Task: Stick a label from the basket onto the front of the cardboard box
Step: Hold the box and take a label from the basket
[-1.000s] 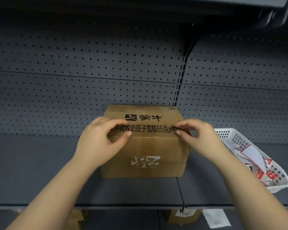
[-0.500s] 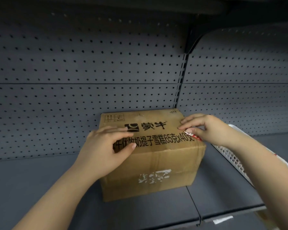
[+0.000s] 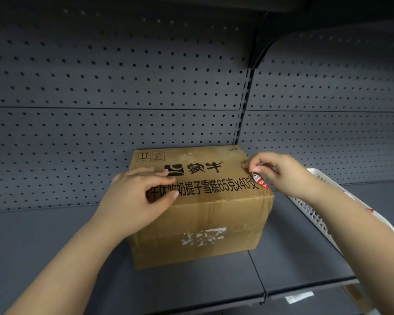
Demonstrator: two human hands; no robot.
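A brown cardboard box (image 3: 214, 219) with black printed characters stands on the grey shelf, turned slightly. My left hand (image 3: 137, 198) lies flat on the box's top left, fingers spread over the print. My right hand (image 3: 280, 171) is at the box's top right corner, its fingers pinching a small red-and-white label (image 3: 261, 181) that hangs over the box edge. A torn white patch shows on the box's front face. The white mesh basket (image 3: 314, 214) sits to the right, mostly hidden behind my right forearm.
The grey shelf (image 3: 43, 246) runs left and right of the box, backed by a perforated panel (image 3: 123, 87). A shelf seam and upright post run just right of the box. A white slip (image 3: 299, 297) hangs at the shelf's front lip.
The view has moved closer and to the left. My right hand has lifted slightly at the box's right corner, and the red-and-white label now shows in its fingers. My left hand stays on the box.
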